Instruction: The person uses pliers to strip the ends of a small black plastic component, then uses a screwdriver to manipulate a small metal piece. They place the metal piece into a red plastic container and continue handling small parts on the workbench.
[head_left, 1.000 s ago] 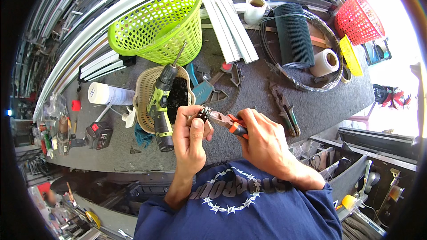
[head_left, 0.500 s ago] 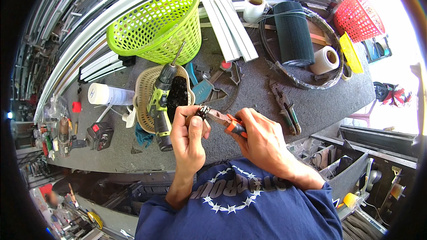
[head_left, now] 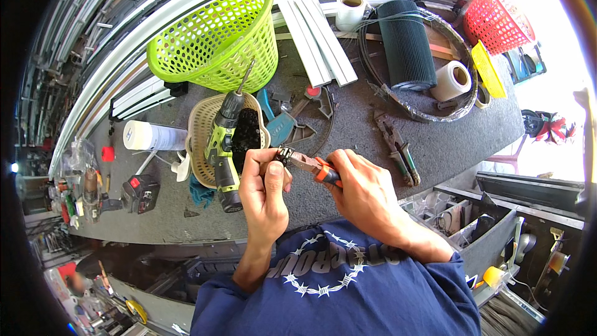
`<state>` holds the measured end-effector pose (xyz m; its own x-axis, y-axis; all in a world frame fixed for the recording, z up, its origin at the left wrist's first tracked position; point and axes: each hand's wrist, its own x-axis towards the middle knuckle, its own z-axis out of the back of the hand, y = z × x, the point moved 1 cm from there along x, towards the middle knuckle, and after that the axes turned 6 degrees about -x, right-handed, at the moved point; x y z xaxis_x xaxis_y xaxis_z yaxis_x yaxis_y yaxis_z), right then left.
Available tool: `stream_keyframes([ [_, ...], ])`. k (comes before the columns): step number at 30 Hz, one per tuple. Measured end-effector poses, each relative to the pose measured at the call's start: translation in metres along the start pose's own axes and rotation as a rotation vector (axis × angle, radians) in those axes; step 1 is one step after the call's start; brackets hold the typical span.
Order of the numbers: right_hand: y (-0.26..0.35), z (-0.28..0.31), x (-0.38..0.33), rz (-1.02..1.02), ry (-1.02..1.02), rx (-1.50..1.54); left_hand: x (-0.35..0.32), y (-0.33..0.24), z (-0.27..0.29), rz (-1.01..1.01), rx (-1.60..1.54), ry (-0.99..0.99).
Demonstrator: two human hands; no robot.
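Observation:
Between thumb and fingers my left hand (head_left: 266, 196) pinches a small black part with shiny metal bits (head_left: 284, 154); its exact kind is too small to make out. My right hand (head_left: 367, 196) is wrapped round the orange and black handles of a pair of pliers (head_left: 327, 173). The pliers' jaws point left and meet the black part. Just beyond my left hand is a beige plastic basket (head_left: 197, 152) holding small black pieces (head_left: 247, 127). A lime and black cordless drill (head_left: 222, 143) leans across this basket, its bit pointing away from me.
Right of my hands lies another pair of pliers (head_left: 398, 149) with green handles. A green basket (head_left: 214, 37), white profiles (head_left: 317, 43), a dark pleated roll (head_left: 407, 46) and a wire coil stand farther back. Left are a white bottle (head_left: 152, 135) and a battery (head_left: 140, 193).
The whole view has shifted slightly. My hands keep almost the same pose, with the pliers' jaws still at the black part.

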<state>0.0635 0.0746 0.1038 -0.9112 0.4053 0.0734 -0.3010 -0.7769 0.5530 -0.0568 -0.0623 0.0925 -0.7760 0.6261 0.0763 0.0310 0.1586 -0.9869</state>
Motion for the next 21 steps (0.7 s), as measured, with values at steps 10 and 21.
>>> stream_keyframes([
  [10, -0.002, 0.003, -0.003, -0.030, 0.066, 0.023, 0.001, -0.001, -0.002, -0.018, 0.059, 0.023],
  [21, -0.019, -0.021, 0.011, -0.066, 0.070, 0.201, 0.001, 0.004, -0.002, 0.025, 0.090, 0.008],
])
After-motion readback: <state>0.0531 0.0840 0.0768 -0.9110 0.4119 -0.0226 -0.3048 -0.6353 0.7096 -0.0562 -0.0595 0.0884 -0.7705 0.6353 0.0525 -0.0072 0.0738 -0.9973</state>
